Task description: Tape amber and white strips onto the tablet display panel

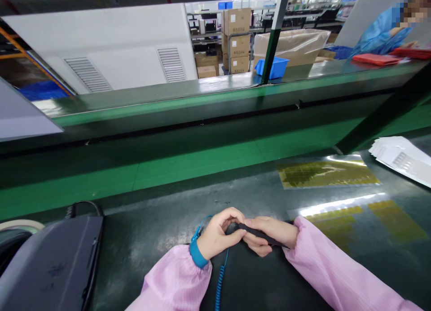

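A thin, dark, flat object (259, 233) is held low over the dark green tabletop (161, 239); its exact kind does not show. My right hand (274, 230) wraps round it from the right, fingers beneath and thumb along the top. My left hand (220, 232) pinches its left end between thumb and fingers, where a small dark rounded part (231, 228) shows. Round my left wrist sits a blue wrist strap (198, 253), and its coiled blue cord (220, 284) hangs down toward the front. Both of my sleeves are pink.
On the left lies a dark grey case (50, 261) with a black cable. Yellow film sheets (330, 174) and a white stack (402, 156) lie to the right. Beyond a gap, another bench holds a blue bin (276, 67) and red items (375, 59) near a person's blue sleeve (379, 34).
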`<state>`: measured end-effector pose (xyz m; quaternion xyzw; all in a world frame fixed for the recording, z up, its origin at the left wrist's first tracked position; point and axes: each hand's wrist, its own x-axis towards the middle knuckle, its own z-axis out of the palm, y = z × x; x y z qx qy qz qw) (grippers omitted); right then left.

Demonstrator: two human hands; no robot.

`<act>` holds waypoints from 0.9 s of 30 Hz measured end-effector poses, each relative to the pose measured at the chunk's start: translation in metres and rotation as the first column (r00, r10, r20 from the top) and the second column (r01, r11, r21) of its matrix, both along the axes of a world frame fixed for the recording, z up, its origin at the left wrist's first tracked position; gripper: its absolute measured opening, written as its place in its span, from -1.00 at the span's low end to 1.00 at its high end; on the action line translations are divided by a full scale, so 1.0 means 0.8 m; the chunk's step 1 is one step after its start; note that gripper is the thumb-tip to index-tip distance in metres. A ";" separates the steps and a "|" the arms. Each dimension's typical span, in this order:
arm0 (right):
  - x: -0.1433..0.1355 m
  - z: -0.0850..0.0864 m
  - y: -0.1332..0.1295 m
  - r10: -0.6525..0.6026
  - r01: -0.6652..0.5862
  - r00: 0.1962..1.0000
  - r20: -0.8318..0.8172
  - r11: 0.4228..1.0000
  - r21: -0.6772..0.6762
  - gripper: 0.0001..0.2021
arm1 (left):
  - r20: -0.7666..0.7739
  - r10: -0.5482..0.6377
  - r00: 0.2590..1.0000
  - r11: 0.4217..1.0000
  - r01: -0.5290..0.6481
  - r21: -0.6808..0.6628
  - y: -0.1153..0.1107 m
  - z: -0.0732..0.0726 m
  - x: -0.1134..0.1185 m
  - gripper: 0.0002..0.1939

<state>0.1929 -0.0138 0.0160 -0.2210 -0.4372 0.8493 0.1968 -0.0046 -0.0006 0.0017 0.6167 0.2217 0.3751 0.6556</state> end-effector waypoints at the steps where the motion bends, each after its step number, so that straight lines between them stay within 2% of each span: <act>1: 0.000 0.000 0.000 -0.003 0.003 1.000 0.002 1.000 -0.002 -0.37 | -0.001 -0.001 1.000 1.000 0.001 -0.002 0.000 0.001 0.000 -0.80; 19: 0.000 -0.005 0.000 -0.007 0.008 1.000 -0.024 1.000 0.012 -0.37 | -0.051 0.016 0.999 0.998 -0.019 -0.055 -0.001 0.003 0.001 -0.69; 27: -0.001 0.000 0.001 -0.029 0.028 1.000 0.008 0.999 0.029 -0.36 | -0.056 0.019 0.998 0.998 -0.022 -0.061 -0.001 0.001 0.001 -0.69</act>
